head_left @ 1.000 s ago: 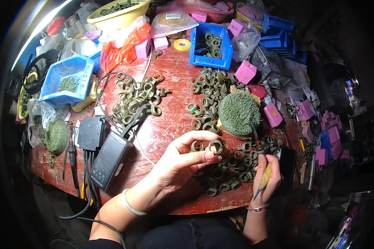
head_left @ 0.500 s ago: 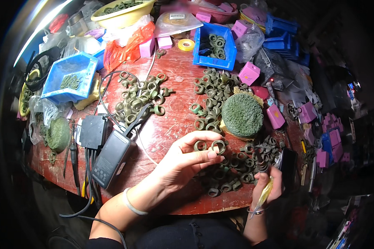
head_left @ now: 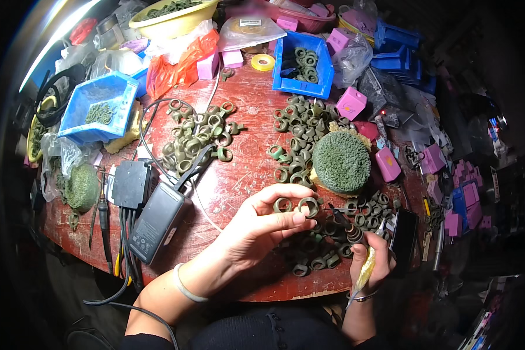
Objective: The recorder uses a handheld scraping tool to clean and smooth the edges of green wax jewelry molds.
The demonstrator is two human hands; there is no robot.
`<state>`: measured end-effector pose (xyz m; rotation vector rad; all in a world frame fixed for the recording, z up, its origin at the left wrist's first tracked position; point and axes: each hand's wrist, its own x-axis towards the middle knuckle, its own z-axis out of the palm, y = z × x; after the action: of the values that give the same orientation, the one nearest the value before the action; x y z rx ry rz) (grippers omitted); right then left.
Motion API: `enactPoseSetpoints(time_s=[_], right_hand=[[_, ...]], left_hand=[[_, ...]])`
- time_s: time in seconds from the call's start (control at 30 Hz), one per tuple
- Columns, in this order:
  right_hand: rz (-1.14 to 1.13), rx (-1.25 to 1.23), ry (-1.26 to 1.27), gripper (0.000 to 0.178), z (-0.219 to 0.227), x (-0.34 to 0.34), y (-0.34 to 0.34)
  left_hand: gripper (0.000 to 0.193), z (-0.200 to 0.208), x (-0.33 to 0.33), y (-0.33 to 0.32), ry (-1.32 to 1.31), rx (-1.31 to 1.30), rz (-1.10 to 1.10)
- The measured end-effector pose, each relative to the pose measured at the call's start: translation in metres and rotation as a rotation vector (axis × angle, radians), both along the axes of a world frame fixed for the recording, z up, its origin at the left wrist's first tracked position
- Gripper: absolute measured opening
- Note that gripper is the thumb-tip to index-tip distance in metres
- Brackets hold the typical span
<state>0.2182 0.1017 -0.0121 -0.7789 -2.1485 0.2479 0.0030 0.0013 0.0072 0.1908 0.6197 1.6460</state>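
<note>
My left hand [head_left: 261, 224] is raised over the red round table [head_left: 239, 175] and pinches two small green rings [head_left: 297, 205] between thumb and fingers. My right hand [head_left: 374, 263] rests at the table's near right edge, gripping a thin yellow-handled tool [head_left: 364, 269] whose dark tip points up-left toward the rings. Under both hands lies a heap of green rings [head_left: 326, 245]. A round green textured mound [head_left: 342, 161] sits just beyond the hands.
More green rings lie in piles at the centre left [head_left: 198, 137] and centre [head_left: 300, 131]. A black power adapter [head_left: 156, 220] with cables lies at the left. Blue bins [head_left: 303, 64], a blue tray [head_left: 96, 108], pink boxes [head_left: 351, 103], a tape roll [head_left: 263, 62] and a yellow bowl [head_left: 172, 14] crowd the back.
My left hand has turned the rings slightly and holds them a little lower. My right hand has come up from the edge, bringing the tool tip closer to the rings.
</note>
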Motion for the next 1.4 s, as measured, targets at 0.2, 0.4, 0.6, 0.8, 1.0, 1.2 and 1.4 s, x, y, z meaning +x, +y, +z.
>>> enactPoseSetpoints(time_s=[0.2, 0.4, 0.6, 0.8, 1.0, 1.2, 1.4], right_hand=[[-0.002, -0.006, 0.000, 0.037, 0.0019, -0.0011, -0.0009], [0.004, -0.022, -0.010, 0.037, 0.0037, -0.0016, -0.0016], [-0.002, -0.018, -0.020, 0.037, 0.0020, -0.0001, -0.0013], [0.010, -0.005, -0.033, 0.037, 0.0021, 0.0011, 0.0002], [0.016, -0.006, -0.009, 0.037, 0.0014, 0.0004, -0.0006], [0.009, -0.055, -0.015, 0.037, 0.0018, 0.0008, -0.0012], [0.012, -0.006, -0.022, 0.036, 0.0015, 0.0000, -0.0003]], left_hand=[[0.036, -0.0003, 0.0000, -0.0001, 0.004, -0.003, -0.012], [0.035, -0.0020, 0.0002, 0.0004, 0.008, 0.005, -0.008], [0.035, -0.0016, 0.0000, -0.0002, 0.005, 0.004, -0.006], [0.039, -0.0033, 0.0002, -0.0002, 0.022, -0.004, -0.005], [0.035, -0.0033, 0.0001, 0.0002, 0.000, 0.016, 0.003], [0.035, -0.0030, 0.0000, 0.0005, -0.003, 0.008, -0.010], [0.036, -0.0041, 0.0004, -0.0001, 0.011, 0.003, -0.010]])
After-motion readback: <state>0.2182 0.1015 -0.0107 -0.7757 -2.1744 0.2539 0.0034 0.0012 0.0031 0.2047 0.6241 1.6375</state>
